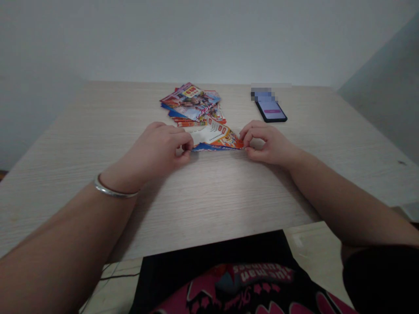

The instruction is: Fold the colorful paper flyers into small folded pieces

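A printed paper leaflet point(216, 137), partly folded, spans the gap between my hands just above or on the table. Its colours are orange, white and blue, and the blue strip runs along the edge nearest me. My left hand point(166, 146) pinches the leaflet's left end between thumb and fingers. At its right corner, my right hand point(263, 141) grips it with thumb and fingertips. Just beyond the leaflet lies a loose stack of colourful flyers point(191, 104), fanned at odd angles. A silver bangle point(114, 189) circles my left wrist.
A phone point(271, 109) with a lit screen lies at the back right of the pale wood table point(222, 196). Behind the table rises a light wall point(209, 39). A thin dark cable point(121, 276) shows below the table's front edge at the left.
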The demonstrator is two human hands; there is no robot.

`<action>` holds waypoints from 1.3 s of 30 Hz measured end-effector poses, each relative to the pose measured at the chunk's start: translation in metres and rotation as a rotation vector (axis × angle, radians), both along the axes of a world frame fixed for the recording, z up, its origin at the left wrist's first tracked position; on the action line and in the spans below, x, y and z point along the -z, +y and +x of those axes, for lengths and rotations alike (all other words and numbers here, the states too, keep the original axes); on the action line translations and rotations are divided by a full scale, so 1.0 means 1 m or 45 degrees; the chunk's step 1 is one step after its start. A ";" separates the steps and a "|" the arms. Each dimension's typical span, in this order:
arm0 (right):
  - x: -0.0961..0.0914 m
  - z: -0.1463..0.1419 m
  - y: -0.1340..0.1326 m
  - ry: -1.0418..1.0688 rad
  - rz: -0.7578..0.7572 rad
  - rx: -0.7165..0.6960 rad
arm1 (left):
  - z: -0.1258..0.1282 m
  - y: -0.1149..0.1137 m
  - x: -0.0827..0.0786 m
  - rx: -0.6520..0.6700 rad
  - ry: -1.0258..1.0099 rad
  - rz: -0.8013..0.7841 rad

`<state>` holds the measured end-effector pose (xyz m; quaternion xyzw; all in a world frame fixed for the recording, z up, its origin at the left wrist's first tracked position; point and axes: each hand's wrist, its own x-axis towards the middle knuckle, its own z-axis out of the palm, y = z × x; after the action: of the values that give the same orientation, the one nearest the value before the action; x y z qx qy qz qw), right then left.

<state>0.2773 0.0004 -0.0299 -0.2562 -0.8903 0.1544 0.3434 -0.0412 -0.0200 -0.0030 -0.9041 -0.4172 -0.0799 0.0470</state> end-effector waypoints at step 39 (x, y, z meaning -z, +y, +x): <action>0.006 -0.001 0.000 -0.341 0.089 -0.057 | 0.004 -0.002 0.007 -0.233 -0.351 -0.283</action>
<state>0.2762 0.0007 -0.0358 -0.2425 -0.9385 0.0952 0.2268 -0.0375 -0.0218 -0.0101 -0.8425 -0.5065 -0.1519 -0.1034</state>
